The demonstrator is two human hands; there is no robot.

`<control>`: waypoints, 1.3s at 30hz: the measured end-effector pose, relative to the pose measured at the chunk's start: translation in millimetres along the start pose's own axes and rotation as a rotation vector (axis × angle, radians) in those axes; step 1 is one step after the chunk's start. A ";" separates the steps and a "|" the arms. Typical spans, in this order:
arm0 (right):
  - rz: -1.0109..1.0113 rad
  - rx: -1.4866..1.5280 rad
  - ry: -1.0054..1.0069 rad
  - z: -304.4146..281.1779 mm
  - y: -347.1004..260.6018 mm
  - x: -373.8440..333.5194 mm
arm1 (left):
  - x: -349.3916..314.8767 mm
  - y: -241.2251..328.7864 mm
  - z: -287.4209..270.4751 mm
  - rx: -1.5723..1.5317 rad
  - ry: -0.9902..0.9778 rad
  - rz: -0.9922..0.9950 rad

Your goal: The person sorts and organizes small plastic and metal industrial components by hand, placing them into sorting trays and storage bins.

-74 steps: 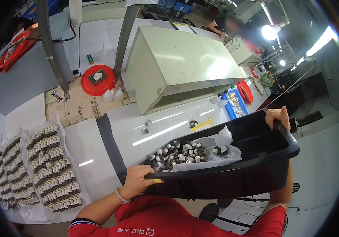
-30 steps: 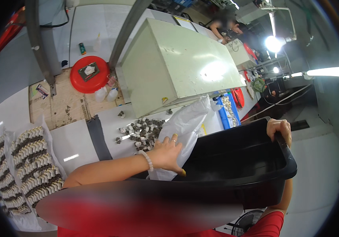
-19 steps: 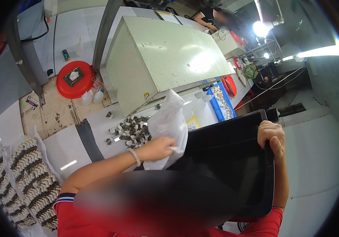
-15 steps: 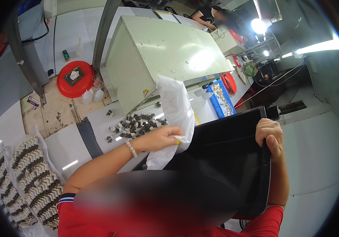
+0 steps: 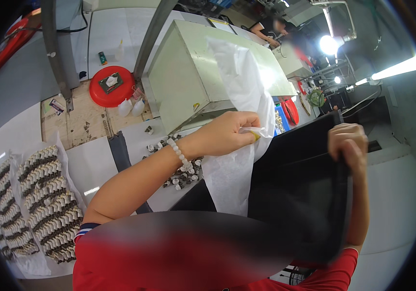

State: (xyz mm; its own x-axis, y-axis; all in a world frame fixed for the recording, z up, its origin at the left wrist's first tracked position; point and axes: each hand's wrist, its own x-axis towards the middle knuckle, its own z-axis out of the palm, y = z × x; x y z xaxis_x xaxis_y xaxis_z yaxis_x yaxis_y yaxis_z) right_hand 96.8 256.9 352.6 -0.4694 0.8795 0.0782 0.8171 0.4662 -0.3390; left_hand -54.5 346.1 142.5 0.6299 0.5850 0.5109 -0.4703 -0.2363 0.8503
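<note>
My left hand [image 5: 227,133] is closed on a large white plastic bag [image 5: 239,92], lifted up so it hangs over the table. Under my forearm lies a loose pile of small metal parts [image 5: 181,172] on the white table [image 5: 91,165]. My right hand [image 5: 347,145] grips the far rim of a black plastic bin [image 5: 305,194], which is tipped on its side against my body.
Rows of small parts lie arranged on clear sheets [image 5: 43,199] at the left. A pale green machine housing [image 5: 193,72] stands behind the pile. A red round dish [image 5: 112,86] sits on a wooden board. A blue tray [image 5: 280,121] and another person [image 5: 271,29] are at the far right.
The parts went from the bag in the bin onto the table. My left hand raised the emptied bag high. The bin swung from level to tipped upright.
</note>
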 end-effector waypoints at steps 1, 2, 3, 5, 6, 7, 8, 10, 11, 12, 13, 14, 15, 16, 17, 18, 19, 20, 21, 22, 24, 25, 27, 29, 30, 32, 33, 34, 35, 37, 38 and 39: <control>-0.084 -0.007 -0.017 -8.9 -8.0 5.6 | -3.3 6.3 -3.7 0.030 0.037 0.064; -0.074 -0.012 -0.052 -12.6 -8.7 4.3 | -7.6 10.0 -7.7 0.037 0.052 0.067; -0.013 -0.021 -0.088 -11.0 -5.8 2.5 | -8.0 12.3 -8.6 0.046 0.052 0.052; 0.096 0.015 -0.120 7.8 4.6 -7.9 | -15.0 15.4 -10.6 0.057 0.056 0.034; 0.139 0.010 -0.144 10.7 7.9 -14.7 | -18.3 14.4 -10.3 0.076 0.028 0.017; 0.156 0.004 -0.125 12.7 7.1 -17.5 | -21.2 13.1 -10.5 0.094 -0.002 -0.001; 0.174 -0.003 -0.106 14.1 5.2 -18.4 | -23.9 11.7 -12.0 0.092 0.001 0.003; 0.110 -0.003 -0.110 19.7 1.1 -12.1 | -27.7 9.5 -14.9 0.112 0.017 -0.039; 0.054 0.000 -0.109 21.1 -0.6 -10.7 | -29.1 10.3 -15.0 0.113 0.022 -0.036; 0.048 0.001 -0.115 18.9 -2.1 -10.8 | -30.9 11.2 -13.6 0.110 0.049 -0.024; 0.028 -0.006 -0.102 14.7 -6.6 -11.1 | -32.4 12.3 -11.7 0.107 0.075 -0.013; 0.008 -0.012 -0.089 10.4 -10.9 -11.9 | -32.8 13.7 -10.6 0.110 0.083 -0.013; 0.010 -0.016 -0.076 1.4 -13.4 -16.4 | -32.2 15.7 -10.3 0.120 0.104 0.013; 0.067 -0.044 -0.111 -6.5 -18.4 -20.9 | -32.5 17.1 -9.1 0.130 0.126 0.040; 0.089 -0.055 -0.128 -3.5 -17.2 -25.1 | -34.6 17.5 -7.3 0.131 0.127 0.042; 0.111 -0.066 -0.142 1.4 -12.7 -31.1 | -35.8 18.4 -5.1 0.112 0.139 0.010; 0.079 -0.026 -0.166 9.8 -4.7 -38.5 | -37.3 18.8 -3.6 0.095 0.151 -0.022; 0.079 0.001 -0.182 14.3 0.8 -48.4 | -38.3 19.2 -0.2 0.100 0.150 -0.021; 0.053 -0.005 -0.134 18.1 3.7 -53.8 | -40.3 20.7 1.7 0.117 0.159 0.000; 0.027 -0.011 -0.086 20.0 5.1 -58.5 | -42.1 22.5 4.2 0.135 0.167 0.020; -0.010 0.001 -0.079 12.1 -3.1 -67.4 | -48.8 27.2 10.7 0.174 0.185 0.020; -0.040 0.011 -0.077 7.3 -7.5 -76.0 | -54.1 30.5 16.7 0.206 0.204 0.019; -0.076 0.025 -0.050 1.1 -9.7 -100.3 | -66.6 38.1 31.3 0.195 0.242 0.013; -0.144 0.040 -0.002 -4.0 -3.7 -130.2 | -79.0 53.0 47.9 0.169 0.299 -0.034; -0.159 0.040 0.012 -6.4 -7.1 -145.5 | -81.8 66.0 54.4 0.189 0.297 -0.027; -0.301 0.079 0.175 -3.8 -7.9 -169.8 | -93.2 92.2 62.7 0.282 0.355 0.014; -0.365 0.108 0.235 -0.1 -6.2 -179.2 | -104.8 106.1 67.0 0.281 0.384 0.015; -0.393 0.128 0.241 0.9 -8.2 -193.3 | -112.8 119.3 78.9 0.312 0.398 0.009; -0.455 0.158 0.316 3.5 -11.6 -205.6 | -121.3 134.1 91.5 0.346 0.432 0.025; -0.576 0.200 0.437 10.6 -22.9 -218.3 | -132.4 168.4 108.9 0.436 0.475 0.054; -0.638 0.215 0.474 16.2 -25.4 -222.0 | -140.1 184.1 118.4 0.478 0.485 0.052; -0.698 0.232 0.495 29.2 -29.6 -223.0 | -152.9 196.8 127.4 0.593 0.517 0.050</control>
State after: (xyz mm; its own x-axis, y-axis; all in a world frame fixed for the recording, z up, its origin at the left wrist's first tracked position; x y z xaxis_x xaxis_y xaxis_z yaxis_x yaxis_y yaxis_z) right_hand 167.5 44.2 317.8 -0.5932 0.3672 0.7164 0.2850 0.9281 -0.2397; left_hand -164.6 111.3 247.8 0.1809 0.8150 0.5506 0.0090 -0.5611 0.8277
